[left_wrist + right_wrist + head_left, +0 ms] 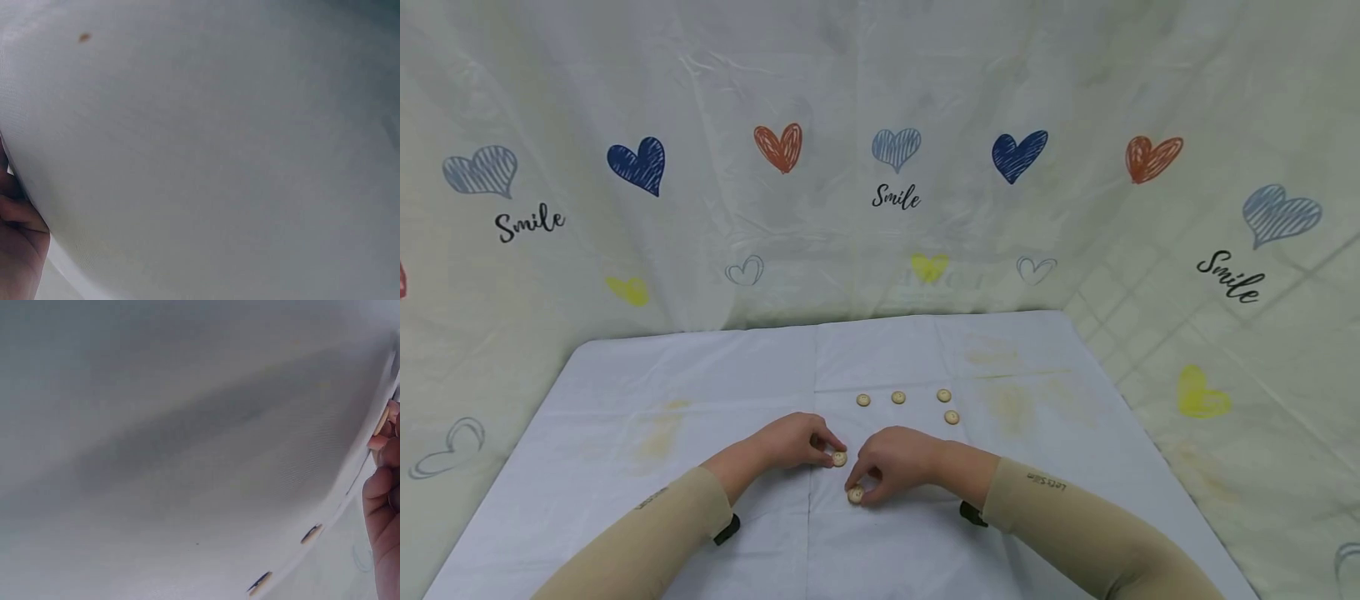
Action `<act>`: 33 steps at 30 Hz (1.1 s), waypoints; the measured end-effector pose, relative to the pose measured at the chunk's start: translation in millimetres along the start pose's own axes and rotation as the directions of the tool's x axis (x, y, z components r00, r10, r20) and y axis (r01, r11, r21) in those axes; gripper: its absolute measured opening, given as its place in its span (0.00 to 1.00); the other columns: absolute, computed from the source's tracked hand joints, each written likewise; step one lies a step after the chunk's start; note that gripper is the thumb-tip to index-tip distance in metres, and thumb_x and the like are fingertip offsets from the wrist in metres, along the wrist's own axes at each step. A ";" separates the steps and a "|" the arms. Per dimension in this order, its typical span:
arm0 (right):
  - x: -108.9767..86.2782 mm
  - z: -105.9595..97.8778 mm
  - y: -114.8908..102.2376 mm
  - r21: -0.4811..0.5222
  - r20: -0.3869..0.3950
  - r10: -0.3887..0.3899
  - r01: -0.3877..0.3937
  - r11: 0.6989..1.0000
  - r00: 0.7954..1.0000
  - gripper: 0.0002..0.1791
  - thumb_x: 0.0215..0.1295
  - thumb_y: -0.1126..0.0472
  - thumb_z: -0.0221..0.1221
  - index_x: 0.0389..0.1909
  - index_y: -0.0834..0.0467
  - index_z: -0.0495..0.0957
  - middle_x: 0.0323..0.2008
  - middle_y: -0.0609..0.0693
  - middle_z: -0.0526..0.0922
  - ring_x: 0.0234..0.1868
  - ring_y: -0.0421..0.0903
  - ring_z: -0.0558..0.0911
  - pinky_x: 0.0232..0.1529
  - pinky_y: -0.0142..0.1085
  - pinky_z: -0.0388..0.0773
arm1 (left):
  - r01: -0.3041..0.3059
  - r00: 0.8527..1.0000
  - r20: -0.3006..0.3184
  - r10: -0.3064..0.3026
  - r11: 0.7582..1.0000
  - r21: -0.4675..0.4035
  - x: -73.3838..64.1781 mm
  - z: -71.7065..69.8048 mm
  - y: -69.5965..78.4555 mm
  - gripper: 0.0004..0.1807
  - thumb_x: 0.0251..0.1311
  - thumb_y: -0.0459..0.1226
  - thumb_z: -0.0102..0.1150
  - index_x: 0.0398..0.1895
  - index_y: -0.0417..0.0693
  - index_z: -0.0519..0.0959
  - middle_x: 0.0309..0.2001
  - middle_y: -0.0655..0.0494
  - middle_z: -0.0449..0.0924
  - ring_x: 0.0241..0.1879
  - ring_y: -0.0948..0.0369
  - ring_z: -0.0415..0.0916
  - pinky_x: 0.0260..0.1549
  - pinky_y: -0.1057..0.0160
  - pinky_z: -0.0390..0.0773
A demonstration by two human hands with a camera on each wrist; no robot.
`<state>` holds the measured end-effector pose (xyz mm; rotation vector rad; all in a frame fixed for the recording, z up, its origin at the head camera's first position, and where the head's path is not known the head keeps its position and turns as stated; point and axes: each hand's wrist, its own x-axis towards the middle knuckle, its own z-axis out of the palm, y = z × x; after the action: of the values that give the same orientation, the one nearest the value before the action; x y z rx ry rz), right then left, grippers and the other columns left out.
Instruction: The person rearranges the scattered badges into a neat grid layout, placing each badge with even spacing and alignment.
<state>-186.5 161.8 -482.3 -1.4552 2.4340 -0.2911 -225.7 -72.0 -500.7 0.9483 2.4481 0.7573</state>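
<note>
My left hand (793, 440) pinches a round wooden button (839, 458) between thumb and forefinger, close over the white cloth. Just to its right and nearer to me, my right hand (898, 460) grips a second wooden button (855, 496) by its edges, face up. In the left wrist view only part of the left hand (22, 244) shows at the left edge, its button out of sight. At the right edge of the right wrist view, the right hand (384, 506) has the pale rim of its button (381, 421) at the fingertips.
Beyond the hands lie more wooden buttons: one at left (863, 400), one beside it (898, 397), and two farther right, the back one (943, 395) behind the front one (952, 417). A white cloth (625, 400) covers the table; a heart-printed curtain (835, 67) hangs behind.
</note>
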 end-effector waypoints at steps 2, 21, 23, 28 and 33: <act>-0.7 0.0 1.0 0.011 -0.001 0.012 -0.012 1.000 1.000 0.10 0.64 0.47 0.65 0.46 0.38 0.88 0.21 0.26 0.73 0.23 0.25 0.67 0.28 0.21 0.64 | -0.006 1.000 -0.002 0.006 1.000 0.003 0.2 -0.1 -0.6 0.11 0.57 0.41 0.72 0.44 0.63 0.89 0.28 0.69 0.75 0.30 0.68 0.71 0.33 0.65 0.72; -33.9 -24.5 51.7 0.104 -0.057 0.282 -0.275 0.956 0.958 0.12 0.61 0.48 0.68 0.46 0.40 0.88 0.19 0.33 0.73 0.23 0.32 0.71 0.30 0.30 0.69 | 0.001 1.000 -0.008 -0.001 1.000 0.010 -0.6 -0.5 0.8 0.11 0.57 0.41 0.72 0.44 0.61 0.89 0.28 0.69 0.74 0.30 0.68 0.71 0.33 0.65 0.72; -37.9 -30.0 59.7 0.103 -0.061 0.318 -0.310 0.945 0.946 0.12 0.61 0.48 0.68 0.46 0.40 0.87 0.18 0.34 0.74 0.23 0.33 0.71 0.30 0.31 0.70 | 0.007 1.000 -0.006 -0.007 1.000 0.002 -1.2 -0.2 1.2 0.11 0.57 0.41 0.72 0.44 0.62 0.89 0.29 0.69 0.75 0.31 0.68 0.71 0.34 0.65 0.72; -45.2 -41.4 74.6 0.104 -0.080 0.384 -0.376 0.921 0.920 0.12 0.62 0.50 0.67 0.47 0.40 0.87 0.20 0.36 0.75 0.24 0.34 0.72 0.31 0.33 0.71 | 0.014 1.000 -0.009 -0.014 1.000 -0.006 -2.2 0.3 0.8 0.11 0.56 0.41 0.72 0.43 0.64 0.89 0.29 0.70 0.75 0.31 0.69 0.71 0.35 0.66 0.73; -46.5 -47.7 80.2 0.137 -0.068 0.432 -0.420 0.897 0.899 0.13 0.61 0.50 0.67 0.47 0.40 0.87 0.20 0.37 0.75 0.25 0.36 0.72 0.31 0.34 0.71 | 0.017 1.000 -0.013 -0.017 1.000 -0.010 -2.3 -0.7 0.6 0.11 0.56 0.42 0.72 0.43 0.64 0.89 0.29 0.70 0.75 0.31 0.68 0.71 0.35 0.65 0.73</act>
<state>-248.3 241.7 -456.3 -0.8401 2.6776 -0.4054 -224.2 -73.4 -499.4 0.9208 2.4581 0.7719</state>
